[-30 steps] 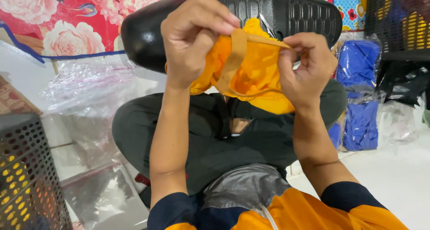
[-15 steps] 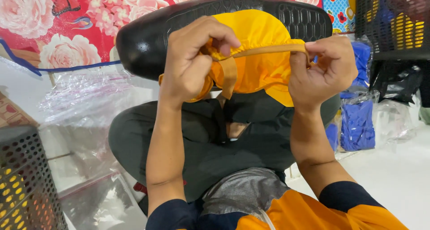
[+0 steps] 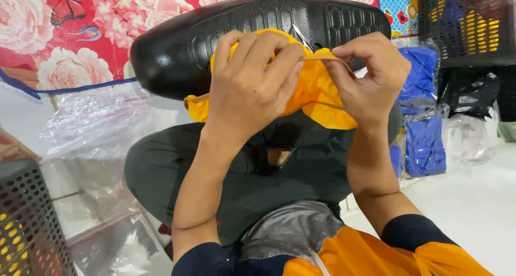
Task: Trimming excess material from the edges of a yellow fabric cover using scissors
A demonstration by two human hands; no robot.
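"What was the orange cloth (image 3: 314, 87) like?"

"Soft, matt fabric, crumpled between the left hand (image 3: 252, 85) and the right hand (image 3: 371, 74), with a thin woven strap (image 3: 328, 56) of the same dull finish."

"And the shoe (image 3: 177, 44)?"

"Black, rubbery sole, moulded with a scaly tread; its toe end was smooth and glossy, catching the light."

"Around them?"

"Clear plastic bags (image 3: 91, 125), thin, wrinkled and shiny. The blue cloth (image 3: 424, 141) sat in similar shiny wrap. The crate (image 3: 32, 222) looked like hard perforated plastic, matt. The trousers (image 3: 177, 174) were dark, matt cloth."
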